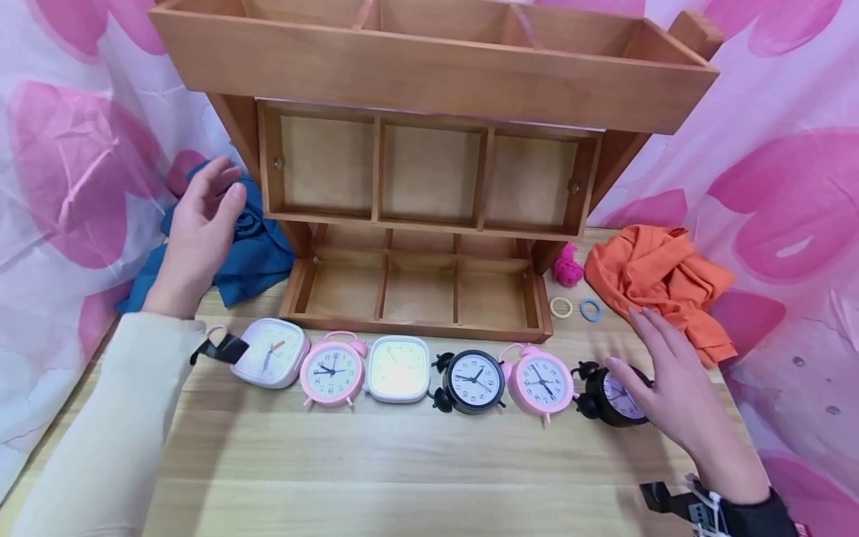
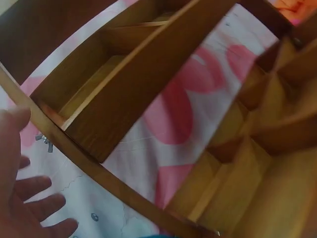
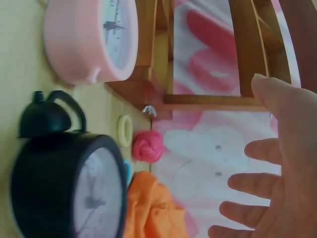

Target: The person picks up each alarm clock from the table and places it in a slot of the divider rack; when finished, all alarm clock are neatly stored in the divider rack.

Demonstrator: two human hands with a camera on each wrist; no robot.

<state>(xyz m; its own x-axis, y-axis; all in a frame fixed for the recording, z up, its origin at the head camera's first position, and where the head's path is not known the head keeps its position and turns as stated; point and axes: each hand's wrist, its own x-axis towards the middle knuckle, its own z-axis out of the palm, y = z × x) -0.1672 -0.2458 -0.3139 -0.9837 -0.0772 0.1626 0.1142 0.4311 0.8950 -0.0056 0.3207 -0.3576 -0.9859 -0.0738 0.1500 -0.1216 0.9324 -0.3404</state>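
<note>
My left hand (image 1: 204,224) is raised with relaxed fingers beside the left end of a wooden tiered shelf (image 1: 429,82), above a blue cloth (image 1: 251,253); it holds nothing. My right hand (image 1: 678,388) hovers with fingers spread over the rightmost black alarm clock (image 1: 607,395), overlapping its edge in the head view. A row of clocks runs along the shelf's front: a white square clock (image 1: 271,354), a pink alarm clock (image 1: 332,373), another white square clock (image 1: 399,369), a black alarm clock (image 1: 475,380) and a pink alarm clock (image 1: 540,380). The right wrist view shows the right palm (image 3: 302,163) bare.
An orange cloth (image 1: 661,283) lies at the right, near a pink yarn ball (image 1: 567,267), a yellow ring (image 1: 561,307) and a blue ring (image 1: 590,310). The shelf's top tier juts forward over the lower ones. Pink-patterned curtain (image 1: 792,186) surrounds the table (image 1: 403,470).
</note>
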